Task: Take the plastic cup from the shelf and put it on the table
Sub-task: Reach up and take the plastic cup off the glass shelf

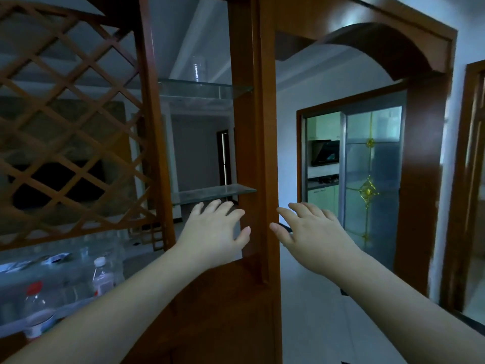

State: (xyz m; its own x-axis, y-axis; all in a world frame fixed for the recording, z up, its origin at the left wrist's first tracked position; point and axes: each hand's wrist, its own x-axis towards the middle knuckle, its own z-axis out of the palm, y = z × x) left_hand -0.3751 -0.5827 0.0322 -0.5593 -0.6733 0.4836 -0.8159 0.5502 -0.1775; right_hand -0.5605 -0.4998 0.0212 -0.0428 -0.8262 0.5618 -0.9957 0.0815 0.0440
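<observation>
A clear plastic cup (197,68) stands on the upper glass shelf (204,88) of a wooden divider, high above both hands. My left hand (215,232) is raised in front of the lower glass shelf (212,193), fingers spread, holding nothing. My right hand (312,236) is raised to the right of the wooden post (253,127), also spread and empty. No table is in view.
A wooden lattice panel (65,127) fills the left. Below it, plastic bottles (103,274) stand on a glass surface at lower left. An arched doorway (380,43) on the right leads toward a kitchen with a glass sliding door (372,179).
</observation>
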